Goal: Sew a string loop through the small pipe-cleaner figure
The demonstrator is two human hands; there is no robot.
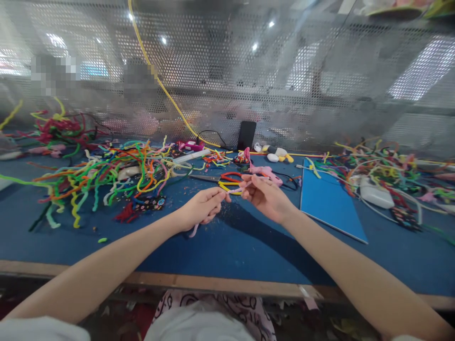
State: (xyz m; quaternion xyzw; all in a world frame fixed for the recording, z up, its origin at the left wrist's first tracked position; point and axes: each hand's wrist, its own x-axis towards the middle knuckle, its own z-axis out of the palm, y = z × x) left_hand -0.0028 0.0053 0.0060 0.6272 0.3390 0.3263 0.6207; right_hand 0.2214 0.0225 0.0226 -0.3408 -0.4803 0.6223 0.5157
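My left hand [204, 208] is closed around a pale lilac pipe cleaner [235, 191], whose tail hangs out below the fist. The fingertips of my right hand [268, 196] pinch the other end, so a short stretch of it spans between both hands. Its tip is mostly hidden by my right fingers. Just behind it on the blue work surface [227, 255] lie scissors [231, 176] with red and yellow handles, blades pointing left. A pink glue gun [266, 173] lies beyond my right hand.
Tangled coloured pipe cleaners [142, 166] cover the left side; another heap [384, 166] with a white device [377, 192] lies right. A blue board [329, 203] is beside my right forearm. A dark phone [246, 136] leans against the perforated metal panel [220, 71].
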